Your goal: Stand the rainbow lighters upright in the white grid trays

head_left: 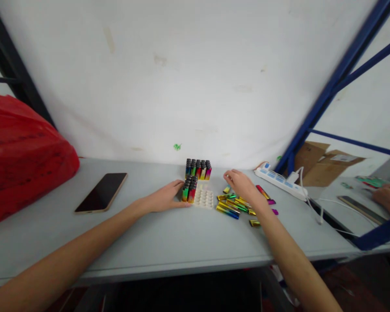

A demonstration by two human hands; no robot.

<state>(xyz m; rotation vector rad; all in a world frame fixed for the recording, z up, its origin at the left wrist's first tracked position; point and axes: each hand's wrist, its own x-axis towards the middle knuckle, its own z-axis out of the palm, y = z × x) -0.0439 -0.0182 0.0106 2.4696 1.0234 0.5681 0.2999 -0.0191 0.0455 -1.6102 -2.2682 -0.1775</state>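
Note:
A white tray (205, 198) with round sockets lies on the grey table. Several rainbow-coloured lighters (189, 190) stand upright in its left part. My left hand (167, 197) rests flat beside the tray, fingers stretched out and touching those lighters. My right hand (242, 183) hovers palm down over a loose pile of lighters (233, 205) lying on the table, fingers curled; whether it holds one is hidden. Behind the tray stands a second filled block of lighters (198, 169).
A phone (102, 192) lies face up to the left, near a large red plastic bag (19, 156). A white power strip (279, 180) with cable sits on the right by a blue metal frame (325, 93). Another person's hand (388, 197) works at far right. A white wall stands behind.

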